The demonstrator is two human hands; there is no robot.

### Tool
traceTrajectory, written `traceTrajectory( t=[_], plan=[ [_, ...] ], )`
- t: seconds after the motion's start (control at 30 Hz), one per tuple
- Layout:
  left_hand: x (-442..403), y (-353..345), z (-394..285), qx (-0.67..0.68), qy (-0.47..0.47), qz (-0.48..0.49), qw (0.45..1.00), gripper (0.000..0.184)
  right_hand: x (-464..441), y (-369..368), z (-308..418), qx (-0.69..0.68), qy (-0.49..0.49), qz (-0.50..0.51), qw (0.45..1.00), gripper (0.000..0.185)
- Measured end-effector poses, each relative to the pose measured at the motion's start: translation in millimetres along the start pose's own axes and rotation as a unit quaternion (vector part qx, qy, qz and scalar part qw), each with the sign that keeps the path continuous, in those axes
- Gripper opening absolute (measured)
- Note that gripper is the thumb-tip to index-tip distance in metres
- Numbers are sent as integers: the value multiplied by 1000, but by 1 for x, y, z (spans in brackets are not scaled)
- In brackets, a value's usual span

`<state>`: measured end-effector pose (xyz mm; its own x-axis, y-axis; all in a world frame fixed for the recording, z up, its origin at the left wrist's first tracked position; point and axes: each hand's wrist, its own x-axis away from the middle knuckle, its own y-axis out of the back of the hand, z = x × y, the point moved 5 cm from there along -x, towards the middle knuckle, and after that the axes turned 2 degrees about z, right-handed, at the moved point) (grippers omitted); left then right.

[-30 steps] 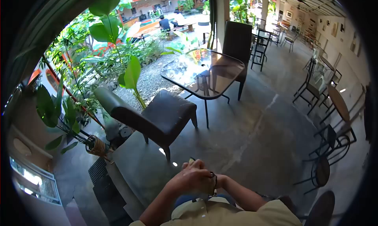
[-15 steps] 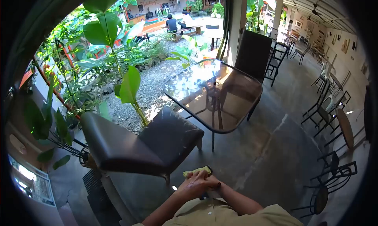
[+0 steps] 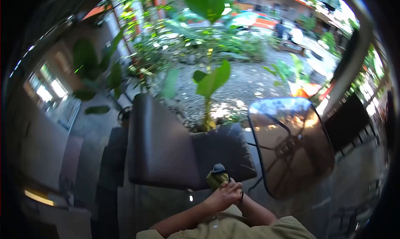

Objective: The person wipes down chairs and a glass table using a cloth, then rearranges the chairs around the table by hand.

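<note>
Low in front of my shirt, my left hand and my right hand are clasped together, fingers closed over each other. A yellow-green, soft-looking bundle with a grey end sticks up out of the clasp. Its lower part is hidden by my fingers, and which hand bears more of it I cannot tell. A dark band shows at my right wrist. Just beyond the bundle stands a dark brown padded chair with a scuffed seat.
A glass-topped table with a dark rim stands right of the chair, with another dark chair behind it. Leafy plants and gravel lie ahead. Dark steps are at the left. Two people sit on a far bench.
My view has swung left, so the chair, table and plants now sit further right. The hands stay clasped; the bundle now points more upward, showing its grey end. The picture is blurrier.
</note>
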<state>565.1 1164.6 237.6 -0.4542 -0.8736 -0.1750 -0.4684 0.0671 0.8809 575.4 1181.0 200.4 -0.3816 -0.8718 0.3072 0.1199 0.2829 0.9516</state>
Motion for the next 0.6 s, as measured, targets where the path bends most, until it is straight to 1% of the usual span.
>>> traceTrajectory(
  t=[0.03,0.07,0.1,0.13,0.17,0.2,0.23,0.27,0.3,0.37,0.4,0.43,0.47,0.5,0.53,0.6],
  plan=[
    [-3,6,7,-23,27,-40,999,24,-3,4,11,-6,49,13,999,26],
    [-6,13,15,-29,60,-52,996,24,-8,6,24,-13,98,26,995,26],
    [-6,30,24,-28,102,-101,989,25,-11,8,39,-20,147,42,988,26],
    [-2,52,34,-32,142,-146,979,26,-23,18,69,-99,245,111,958,28],
    [7,74,41,-38,178,-188,965,28,-27,21,94,-177,331,184,908,30],
    [16,96,46,-44,209,-230,949,29,-28,27,115,-251,404,258,841,32],
    [29,116,49,-68,256,-263,928,31,-27,37,142,-321,462,330,758,35],
    [44,134,48,-91,299,-293,904,33,-25,34,146,-385,505,399,662,37],
    [60,150,46,-110,345,-334,871,31,-15,44,165,-445,532,459,555,40],
    [89,182,29,-128,415,-405,805,28,3,60,186,-543,547,553,318,45],
    [109,186,25,-154,417,-456,771,27,23,67,196,-478,688,464,288,45],
    [129,186,23,-181,416,-505,735,26,51,69,200,-402,806,357,247,44],
    [142,187,24,-188,422,-504,730,26,70,75,202,-402,806,363,238,44],
    [159,190,23,-170,415,-558,698,27,94,89,194,-366,880,209,217,45],
    [173,193,23,-153,405,-610,664,29,110,96,187,-321,927,47,190,47],
    [181,200,23,-158,424,-610,651,28,115,98,199,-312,930,50,187,47]
  ],
)
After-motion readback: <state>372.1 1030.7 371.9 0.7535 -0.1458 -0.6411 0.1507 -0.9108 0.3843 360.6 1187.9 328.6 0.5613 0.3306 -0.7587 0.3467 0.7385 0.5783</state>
